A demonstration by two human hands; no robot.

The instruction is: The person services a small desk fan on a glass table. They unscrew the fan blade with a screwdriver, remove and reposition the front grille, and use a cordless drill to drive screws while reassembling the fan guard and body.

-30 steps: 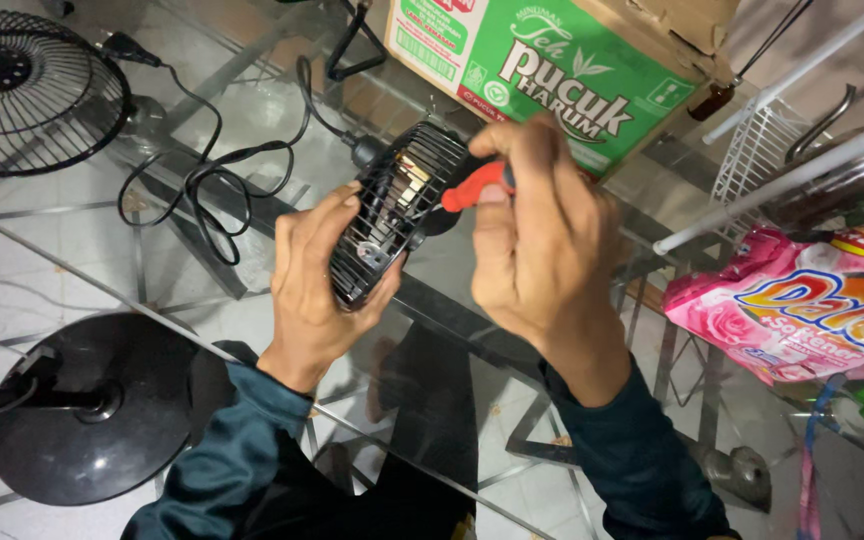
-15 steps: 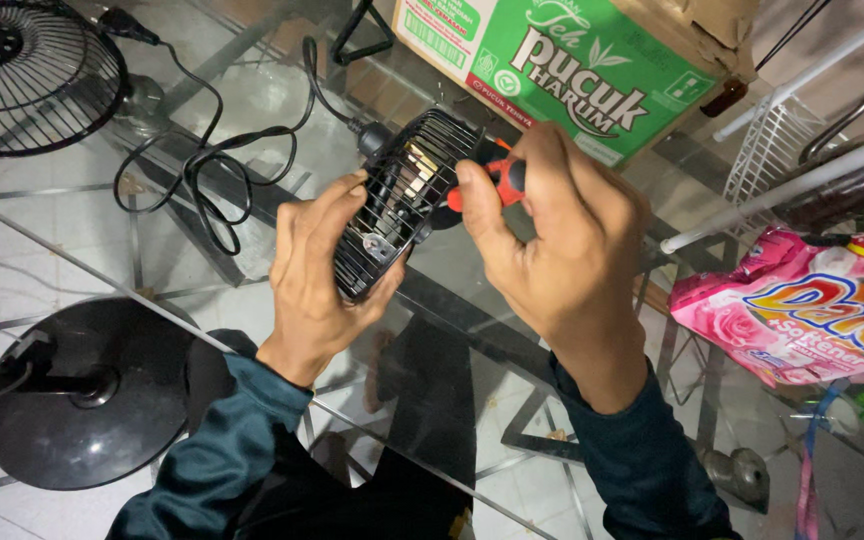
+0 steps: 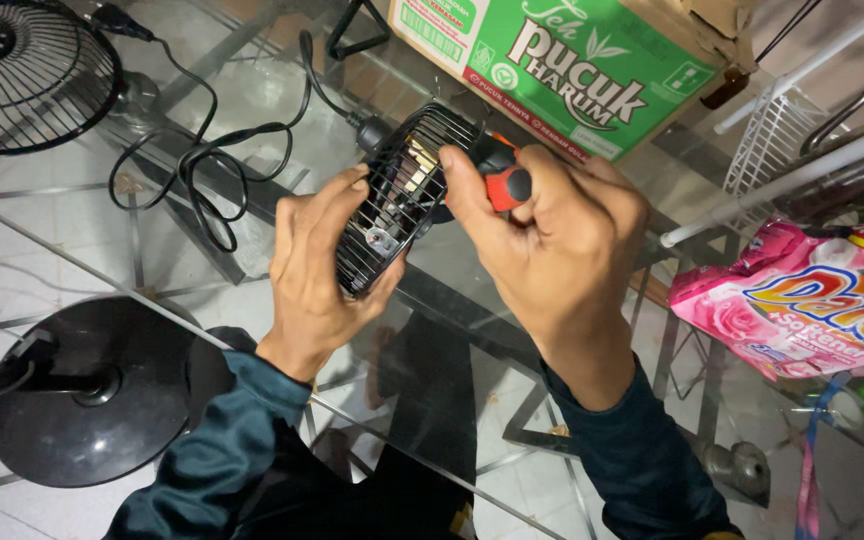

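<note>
green carton [image 3: 572, 70] top centre, pink pouch [image 3: 802, 300] rt

Black wire guard [image 3: 392, 205]; glossy glass tabletop [image 3: 252, 110]

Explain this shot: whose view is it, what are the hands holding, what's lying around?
There is one picture, from a camera worn on a person's head, looking down at their own two bare hands above a glass table. The left hand grips a small black motor housing with a slotted grille. The right hand holds a screwdriver with a red and black handle against it. A black cable runs from the housing across the glass. Around it are a fan grille upper left, a round black base lower left, a green carton at the top, and a pink pouch at right.
</note>
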